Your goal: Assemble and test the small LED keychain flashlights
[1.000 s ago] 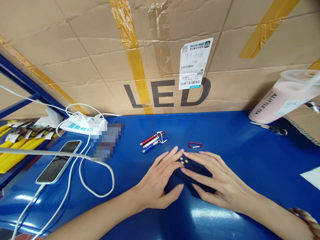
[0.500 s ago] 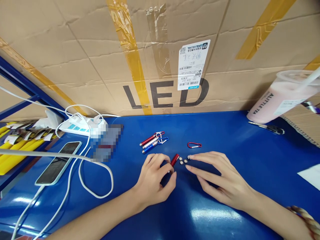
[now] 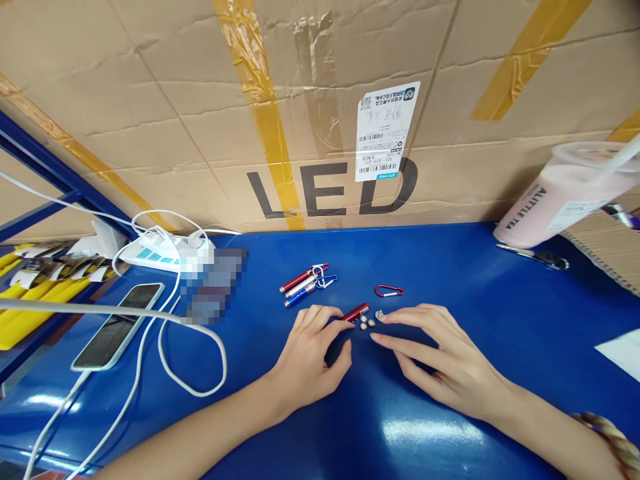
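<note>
A short red metal tube (image 3: 359, 311), like the body of a mini flashlight, lies on the blue table by the fingertips of my left hand (image 3: 311, 360). My left index finger is at its near end; the thumb stays apart. Just right of the tube sit several small silver round pieces (image 3: 371, 323) that look like button cells. My right hand (image 3: 443, 350) is spread beside them, a fingertip at the rightmost silver piece (image 3: 379, 314). Behind them lies a red carabiner (image 3: 389, 291). Red, silver and blue mini flashlights (image 3: 303, 287) with carabiners lie together farther left.
A large cardboard box (image 3: 200, 133) stands along the table's back edge. At left are a phone (image 3: 119, 327), looping white cables (image 3: 224, 363) and a power strip (image 3: 153, 253). A pink drink cup (image 3: 545, 200) and a key (image 3: 543, 257) are at right, with white paper (image 3: 623, 353).
The red tube has tipped down and turned to lie flatter, pointing right. My left fingers have loosened around it. My right hand has hardly moved; the rightmost silver piece shows more clearly.
</note>
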A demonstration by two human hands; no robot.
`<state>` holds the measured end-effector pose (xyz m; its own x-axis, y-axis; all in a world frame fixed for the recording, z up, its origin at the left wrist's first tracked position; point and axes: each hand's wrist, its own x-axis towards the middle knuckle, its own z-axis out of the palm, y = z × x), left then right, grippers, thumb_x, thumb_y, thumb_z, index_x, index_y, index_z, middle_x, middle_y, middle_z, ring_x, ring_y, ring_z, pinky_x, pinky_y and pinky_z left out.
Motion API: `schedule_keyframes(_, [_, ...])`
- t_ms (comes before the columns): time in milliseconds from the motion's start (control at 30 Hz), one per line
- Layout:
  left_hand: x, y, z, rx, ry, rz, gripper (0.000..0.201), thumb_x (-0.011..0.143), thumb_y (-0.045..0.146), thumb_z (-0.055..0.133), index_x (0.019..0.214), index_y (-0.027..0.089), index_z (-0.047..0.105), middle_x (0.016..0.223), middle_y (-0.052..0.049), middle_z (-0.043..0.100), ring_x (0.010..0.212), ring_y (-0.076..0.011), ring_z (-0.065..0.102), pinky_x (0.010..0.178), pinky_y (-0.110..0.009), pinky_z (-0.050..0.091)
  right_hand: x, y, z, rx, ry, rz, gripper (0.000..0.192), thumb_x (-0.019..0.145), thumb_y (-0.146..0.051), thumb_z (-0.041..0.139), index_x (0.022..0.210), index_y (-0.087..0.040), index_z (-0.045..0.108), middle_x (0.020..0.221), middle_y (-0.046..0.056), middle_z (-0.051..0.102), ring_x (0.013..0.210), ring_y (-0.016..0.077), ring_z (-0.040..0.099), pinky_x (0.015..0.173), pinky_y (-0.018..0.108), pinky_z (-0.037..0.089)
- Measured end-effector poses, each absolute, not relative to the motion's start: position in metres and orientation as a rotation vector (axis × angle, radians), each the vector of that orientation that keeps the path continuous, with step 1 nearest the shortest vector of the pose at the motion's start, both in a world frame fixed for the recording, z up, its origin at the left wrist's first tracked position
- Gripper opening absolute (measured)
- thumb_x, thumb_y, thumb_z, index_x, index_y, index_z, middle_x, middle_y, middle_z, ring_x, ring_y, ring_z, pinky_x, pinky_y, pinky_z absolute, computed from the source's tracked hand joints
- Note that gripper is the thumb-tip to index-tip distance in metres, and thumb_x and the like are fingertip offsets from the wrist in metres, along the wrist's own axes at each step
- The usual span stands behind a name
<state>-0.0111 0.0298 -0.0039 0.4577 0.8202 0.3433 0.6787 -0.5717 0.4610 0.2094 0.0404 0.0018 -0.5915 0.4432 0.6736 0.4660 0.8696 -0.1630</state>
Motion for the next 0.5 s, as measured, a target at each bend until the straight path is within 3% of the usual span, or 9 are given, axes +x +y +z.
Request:
schedule_keyframes(200, [-0.0117,0.0300,-0.0073,2.499,1.254,0.665,0.037,0.086,0.018,0.045,0.122,0.015,0.052,0.134,-0.012,0.051,0.124,-0.0281,0.045,0.097,-0.047,0.040,0.2099,0.0411,-0.0026,-0.681,-2.303,0.000,0.026,0.087,-0.008,0.051,0.108,-0.019,0.063,0.105,0.010,0.064,0.102,0.0195,0.058,0.082,0.038,0.047])
schedule_keyframes(500, [-0.0121,0.0296,-0.0038,2.484,1.237,0.675,0.042,0.086,0.017,0.044,0.128,0.015,0.047,0.134,-0.013,0.051,0.129,-0.0289,0.042,0.099,-0.051,0.039,0.2110,0.0429,-0.0029,-0.695,-2.325,0.039,0.028,0.086,-0.010,0.052,0.108,-0.022,0.063,0.106,0.010,0.064,0.100,0.0203,0.060,0.081,0.037,0.049])
